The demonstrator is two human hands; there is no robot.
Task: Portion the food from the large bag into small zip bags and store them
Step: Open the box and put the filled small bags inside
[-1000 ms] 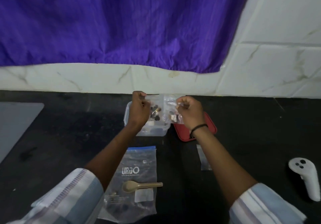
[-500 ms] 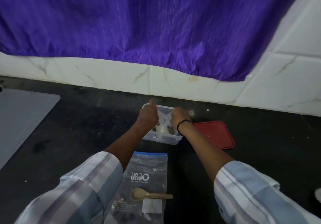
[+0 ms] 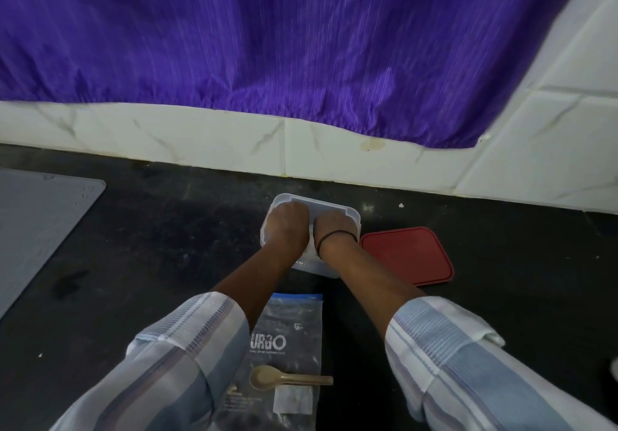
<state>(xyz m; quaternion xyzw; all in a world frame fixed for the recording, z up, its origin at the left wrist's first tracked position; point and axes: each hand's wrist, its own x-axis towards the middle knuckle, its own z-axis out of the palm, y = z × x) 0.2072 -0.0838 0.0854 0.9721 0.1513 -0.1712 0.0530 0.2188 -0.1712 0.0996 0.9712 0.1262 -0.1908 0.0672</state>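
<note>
Both hands, the left hand [image 3: 288, 226] and the right hand [image 3: 334, 230], are pushed down side by side inside the clear plastic box [image 3: 351, 211]. Whether anything is held cannot be told. The storing step seems under way. The flat red lid [image 3: 406, 255] beside it is needed next. The big clear zip bag [image 3: 291, 330] lies nearer.

The large bag [image 3: 289, 347] bears "URGO" in white letters; the small print under it is too blurred to read.

The rectangular translucent plastic container [image 3: 347, 211] looks smooth and faintly frosted; the red rectangular plastic lid [image 3: 409, 257] is matt; the large clear zip bag with blue seal [image 3: 294, 327] is glossy, crinkled film; the beige plastic spoon [image 3: 284, 379] is smooth; the black countertop [image 3: 167, 246] is dull and speckled; the purple cloth curtain [image 3: 267, 36] is finely ribbed.
</note>
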